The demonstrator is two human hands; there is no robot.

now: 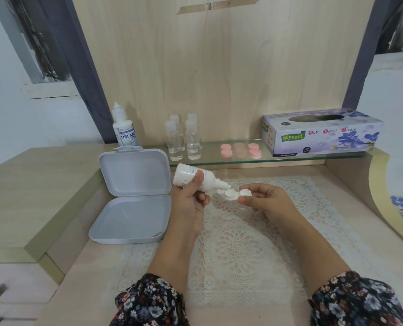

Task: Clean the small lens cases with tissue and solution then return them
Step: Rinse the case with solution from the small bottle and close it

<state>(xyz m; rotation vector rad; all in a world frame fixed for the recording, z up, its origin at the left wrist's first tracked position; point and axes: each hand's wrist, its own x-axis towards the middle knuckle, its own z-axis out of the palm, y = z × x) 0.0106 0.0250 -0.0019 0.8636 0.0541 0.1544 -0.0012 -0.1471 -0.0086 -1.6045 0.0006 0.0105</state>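
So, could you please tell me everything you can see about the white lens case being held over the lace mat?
The white lens case looks like plastic, with round wells joined side by side and small open caps. It is held roughly level above the lace mat, not resting on it. The right hand pinches its right end; the nozzle of the solution bottle, tilted in the left hand, points at one well. Whether liquid is inside is unclear.

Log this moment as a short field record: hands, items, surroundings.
left hand: left hand grips a white solution bottle, tilted, nozzle toward the lens case
right hand: right hand pinches the white lens case, caps open
storage box: grey hinged box, open, left of the hands
shelf: glass shelf with four clear bottles, pink lens cases, tissue box, second solution bottle
surface: lace mat
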